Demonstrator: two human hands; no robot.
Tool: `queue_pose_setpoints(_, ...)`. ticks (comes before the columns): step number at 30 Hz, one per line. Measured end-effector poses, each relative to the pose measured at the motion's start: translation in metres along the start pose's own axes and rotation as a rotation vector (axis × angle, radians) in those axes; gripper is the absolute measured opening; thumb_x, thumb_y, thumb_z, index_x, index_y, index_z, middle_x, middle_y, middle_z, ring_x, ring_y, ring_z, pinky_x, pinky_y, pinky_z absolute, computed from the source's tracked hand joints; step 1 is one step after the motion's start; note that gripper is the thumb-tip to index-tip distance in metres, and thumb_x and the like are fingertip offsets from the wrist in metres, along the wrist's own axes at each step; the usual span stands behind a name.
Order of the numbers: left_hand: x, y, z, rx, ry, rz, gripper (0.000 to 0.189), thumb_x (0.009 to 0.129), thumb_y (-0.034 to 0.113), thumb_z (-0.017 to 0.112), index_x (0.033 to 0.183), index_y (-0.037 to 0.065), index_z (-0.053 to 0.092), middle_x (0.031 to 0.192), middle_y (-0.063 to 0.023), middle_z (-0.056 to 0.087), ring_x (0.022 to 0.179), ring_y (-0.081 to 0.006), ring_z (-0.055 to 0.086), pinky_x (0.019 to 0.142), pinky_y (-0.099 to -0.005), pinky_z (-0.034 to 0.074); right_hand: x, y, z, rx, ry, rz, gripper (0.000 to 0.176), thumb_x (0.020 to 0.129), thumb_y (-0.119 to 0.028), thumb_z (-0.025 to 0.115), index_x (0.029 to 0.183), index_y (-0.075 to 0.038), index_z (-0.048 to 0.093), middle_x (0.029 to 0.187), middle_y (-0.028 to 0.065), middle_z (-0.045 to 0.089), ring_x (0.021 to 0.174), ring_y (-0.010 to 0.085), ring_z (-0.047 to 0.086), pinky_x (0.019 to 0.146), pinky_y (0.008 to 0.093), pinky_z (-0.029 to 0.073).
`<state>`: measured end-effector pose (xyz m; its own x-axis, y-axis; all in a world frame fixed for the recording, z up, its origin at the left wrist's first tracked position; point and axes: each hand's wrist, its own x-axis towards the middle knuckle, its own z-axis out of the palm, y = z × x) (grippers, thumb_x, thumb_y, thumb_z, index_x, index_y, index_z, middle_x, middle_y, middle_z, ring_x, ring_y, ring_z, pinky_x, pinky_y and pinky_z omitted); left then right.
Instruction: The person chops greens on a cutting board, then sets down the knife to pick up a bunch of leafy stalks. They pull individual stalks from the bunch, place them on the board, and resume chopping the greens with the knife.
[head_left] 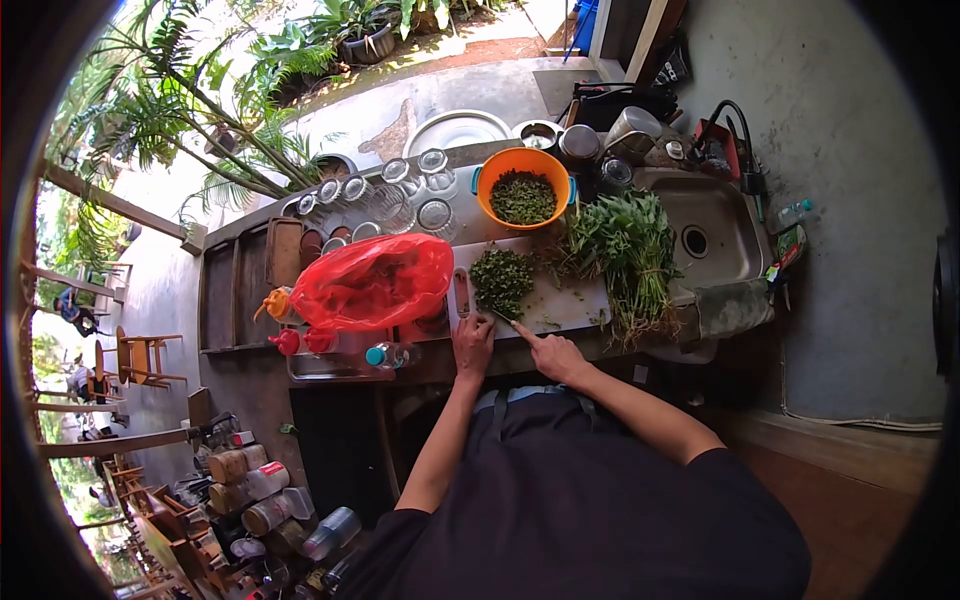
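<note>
Chopped greens lie heaped on a white cutting board. At the board's near edge, my left hand has its fingers bent and close together beside the heap; what they hold, if anything, is too small to tell. My right hand is closed around a knife, its index finger stretched along it. Only a thin dark part of the knife shows, reaching towards the left fingers. Uncut leafy stems with roots lie across the board's right side. Beyond the board, an orange colander holds more chopped greens.
An open red plastic bag sits left of the board, near a bottle with a teal cap. Upturned glasses stand behind it. To the right are a metal sink and a cloth; pots stand behind.
</note>
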<state>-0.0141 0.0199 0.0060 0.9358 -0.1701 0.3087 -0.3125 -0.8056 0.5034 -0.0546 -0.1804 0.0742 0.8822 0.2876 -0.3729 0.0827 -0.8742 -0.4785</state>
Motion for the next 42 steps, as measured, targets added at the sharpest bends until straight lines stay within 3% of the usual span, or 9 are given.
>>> queue_pose_setpoints(8, 0.004, -0.003, 0.003, -0.046, -0.031, -0.065, 0.013, 0.079, 0.011, 0.073, 0.092, 0.008, 0.076, 0.089, -0.0075, 0.067, 0.09, -0.0276, 0.063, 0.081, -0.0399, 0.049, 0.0, -0.008, -0.007, -0.124, -0.046, -0.016, 0.076, 0.089, -0.005, 0.044, 0.156, -0.034, 0.024, 0.082, 0.0233, 0.069, 0.077, 0.0423, 0.069, 0.074, 0.0542, 0.055)
queue_pose_setpoints(17, 0.003, -0.004, 0.004, -0.09, -0.022, -0.068, 0.013, 0.079, 0.01, 0.074, 0.092, 0.008, 0.076, 0.089, -0.0081, 0.066, 0.089, -0.0285, 0.062, 0.082, -0.0404, 0.05, 0.008, 0.018, 0.027, -0.049, 0.0, -0.054, 0.086, 0.087, -0.005, 0.043, 0.156, -0.045, 0.01, 0.083, 0.0249, 0.068, 0.075, 0.044, 0.068, 0.074, 0.0553, 0.055)
queue_pose_setpoints(23, 0.002, 0.0, 0.002, -0.099, -0.015, -0.103, 0.012, 0.081, 0.012, 0.073, 0.092, 0.008, 0.077, 0.088, -0.0088, 0.067, 0.089, -0.0294, 0.062, 0.082, -0.0406, 0.05, 0.02, 0.013, 0.027, -0.025, -0.018, -0.013, 0.081, 0.091, -0.012, 0.046, 0.155, -0.046, 0.009, 0.082, 0.0258, 0.067, 0.075, 0.0451, 0.067, 0.073, 0.0568, 0.054)
queue_pose_setpoints(30, 0.004, -0.005, 0.009, -0.077, -0.015, -0.176, 0.01, 0.081, 0.014, 0.073, 0.09, 0.011, 0.076, 0.087, -0.0074, 0.067, 0.09, -0.0286, 0.062, 0.08, -0.0403, 0.049, -0.003, 0.024, 0.02, -0.068, -0.019, -0.031, 0.076, 0.094, -0.016, 0.046, 0.156, -0.044, 0.012, 0.08, 0.026, 0.066, 0.072, 0.0454, 0.066, 0.071, 0.0572, 0.054)
queue_pose_setpoints(42, -0.002, -0.002, 0.002, -0.058, 0.011, -0.054, 0.013, 0.078, 0.008, 0.074, 0.091, 0.009, 0.076, 0.09, -0.006, 0.065, 0.09, -0.0278, 0.061, 0.081, -0.0398, 0.049, 0.002, 0.001, 0.008, -0.087, 0.006, -0.04, 0.075, 0.091, -0.011, 0.047, 0.156, -0.037, 0.022, 0.076, 0.0232, 0.066, 0.071, 0.0422, 0.067, 0.071, 0.0547, 0.055)
